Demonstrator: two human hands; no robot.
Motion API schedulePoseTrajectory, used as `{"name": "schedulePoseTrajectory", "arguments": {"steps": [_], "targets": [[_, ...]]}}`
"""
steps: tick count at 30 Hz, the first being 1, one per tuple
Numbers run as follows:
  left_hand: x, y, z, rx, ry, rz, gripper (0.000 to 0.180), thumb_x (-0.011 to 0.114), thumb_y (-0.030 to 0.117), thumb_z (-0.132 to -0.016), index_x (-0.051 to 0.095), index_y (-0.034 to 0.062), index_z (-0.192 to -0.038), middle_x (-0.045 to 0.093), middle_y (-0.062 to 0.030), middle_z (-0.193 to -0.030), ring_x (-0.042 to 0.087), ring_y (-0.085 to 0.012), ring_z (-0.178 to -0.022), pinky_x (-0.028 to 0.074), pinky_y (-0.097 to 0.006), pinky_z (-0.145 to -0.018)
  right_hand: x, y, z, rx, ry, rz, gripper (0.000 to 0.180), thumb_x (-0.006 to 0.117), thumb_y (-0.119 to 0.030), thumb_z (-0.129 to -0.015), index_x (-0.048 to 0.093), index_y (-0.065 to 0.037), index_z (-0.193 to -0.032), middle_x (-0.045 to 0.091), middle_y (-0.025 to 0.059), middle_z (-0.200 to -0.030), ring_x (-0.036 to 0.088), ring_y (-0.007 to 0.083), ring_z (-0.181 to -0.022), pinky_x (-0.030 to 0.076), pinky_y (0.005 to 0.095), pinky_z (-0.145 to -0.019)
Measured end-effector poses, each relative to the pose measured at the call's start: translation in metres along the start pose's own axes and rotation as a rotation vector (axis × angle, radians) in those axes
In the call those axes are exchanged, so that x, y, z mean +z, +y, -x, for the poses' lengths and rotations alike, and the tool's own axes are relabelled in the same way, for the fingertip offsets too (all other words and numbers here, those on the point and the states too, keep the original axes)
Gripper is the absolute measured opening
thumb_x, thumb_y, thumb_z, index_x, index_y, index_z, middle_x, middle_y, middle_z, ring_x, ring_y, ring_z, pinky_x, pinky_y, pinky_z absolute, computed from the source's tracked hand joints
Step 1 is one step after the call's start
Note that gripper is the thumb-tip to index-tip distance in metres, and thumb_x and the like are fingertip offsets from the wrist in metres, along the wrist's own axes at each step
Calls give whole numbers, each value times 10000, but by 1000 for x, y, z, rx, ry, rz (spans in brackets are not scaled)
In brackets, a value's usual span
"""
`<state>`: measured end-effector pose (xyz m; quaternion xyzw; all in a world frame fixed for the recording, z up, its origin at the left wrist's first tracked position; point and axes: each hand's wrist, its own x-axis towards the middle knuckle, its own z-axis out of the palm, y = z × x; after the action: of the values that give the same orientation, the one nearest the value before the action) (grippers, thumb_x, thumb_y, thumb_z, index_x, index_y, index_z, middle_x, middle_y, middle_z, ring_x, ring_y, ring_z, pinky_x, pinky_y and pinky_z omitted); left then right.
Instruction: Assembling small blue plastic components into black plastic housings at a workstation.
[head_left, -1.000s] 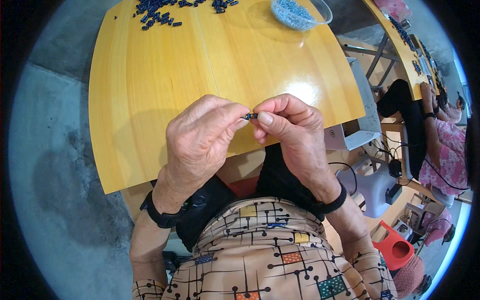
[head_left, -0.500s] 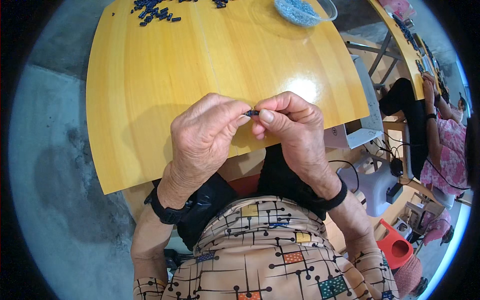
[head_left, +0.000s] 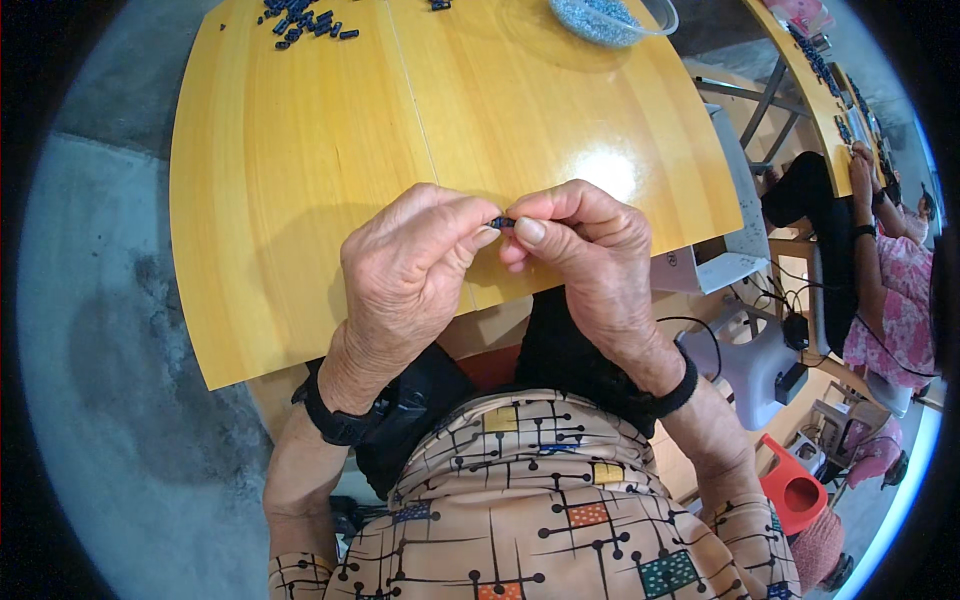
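In the head view, at the middle of the frame, the left hand and right hand meet fingertip to fingertip, both pinched together on one small dark cylindrical part over the near edge of the yellow wooden table. At the top edge right of centre, a clear plastic bowl holds tiny blue-grey pieces. Loose small dark parts lie scattered at upper left.

Bare yellow table lies open ahead; dark small parts and bowl crowd its far edge.
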<state>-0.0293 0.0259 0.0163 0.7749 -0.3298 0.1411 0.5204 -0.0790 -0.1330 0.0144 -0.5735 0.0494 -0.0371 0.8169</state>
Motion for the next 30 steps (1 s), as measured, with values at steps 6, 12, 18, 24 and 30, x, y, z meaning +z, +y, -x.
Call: {"name": "schedulePoseTrajectory", "arguments": {"steps": [6, 12, 18, 24, 30], "targets": [[0, -3, 3, 5, -21, 16, 153, 705, -14, -747, 653, 10, -889, 621, -96, -759, 626, -211, -665, 493, -278, -571, -3, -4, -1, 45, -29, 38, 81, 629, -9, -869, 633, 46, -928, 662, 82, -791, 632, 115, -693, 541, 233, -654], [-2, 2, 3, -27, -58, 3, 121, 691, 20, -791, 652, 4, -905, 622, -85, -783, 596, -181, -694, 471, -271, -603, -8, -12, -2, 186, -69, -35, 103, 622, -38, -881, 631, 35, -952, 664, 89, -814, 640, 125, -697, 547, 238, -654], [-2, 2, 4, -26, -55, 5, 123, 690, 19, -791, 654, 7, -908, 621, -83, -784, 595, -179, -695, 469, -268, -604, -7, -16, -1, 246, -51, -62, 113, 623, -50, -883, 632, 31, -961, 668, 95, -825, 650, 135, -709, 553, 243, -654], [-3, 4, 2, -53, -70, 27, 132, 691, 3, -777, 649, 12, -902, 625, -94, -784, 628, -208, -697, 494, -276, -593, -11, -18, -4, 277, -83, -83, 123, 627, -53, -880, 631, 39, -962, 669, 97, -829, 658, 142, -720, 556, 246, -661], [-5, 3, 4, -45, -97, 14, 135, 705, 14, -773, 658, 5, -899, 626, -80, -790, 598, -173, -693, 468, -259, -594, -15, -25, -8, 364, -150, -96, 142, 646, -61, -868, 623, 39, -967, 668, 95, -834, 668, 147, -726, 563, 244, -655]]}}
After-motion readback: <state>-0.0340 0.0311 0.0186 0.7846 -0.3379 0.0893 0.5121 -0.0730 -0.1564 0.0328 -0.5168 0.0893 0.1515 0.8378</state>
